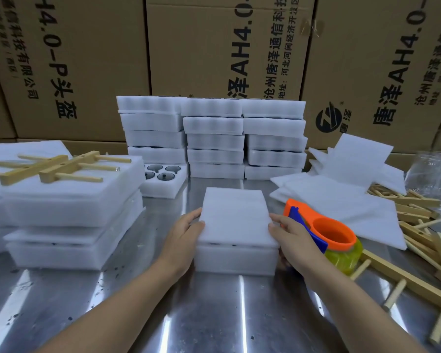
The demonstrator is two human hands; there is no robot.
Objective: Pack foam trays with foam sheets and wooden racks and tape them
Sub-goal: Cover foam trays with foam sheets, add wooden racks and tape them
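Two hands: both at the foam tray point(236, 259) in the middle of the steel counter point(214, 314)
Foam sheet point(236, 220): lies on top of the tray as a cover
Left hand point(182, 240): grip pressed on the tray's left side, fingertips at the sheet's edge
Right hand point(292, 240): grip holds the tray's right side, fingers on the sheet's edge
Tape dispenser point(326, 238): orange and blue, just right of the tray, behind the right hand
Wooden racks point(423, 240): loose heap far right of the tray; two more point(54, 168) on foam stacks to its left
Packed trays point(214, 138): stacked behind the tray
Loose foam sheets point(341, 189): behind and right of the tray
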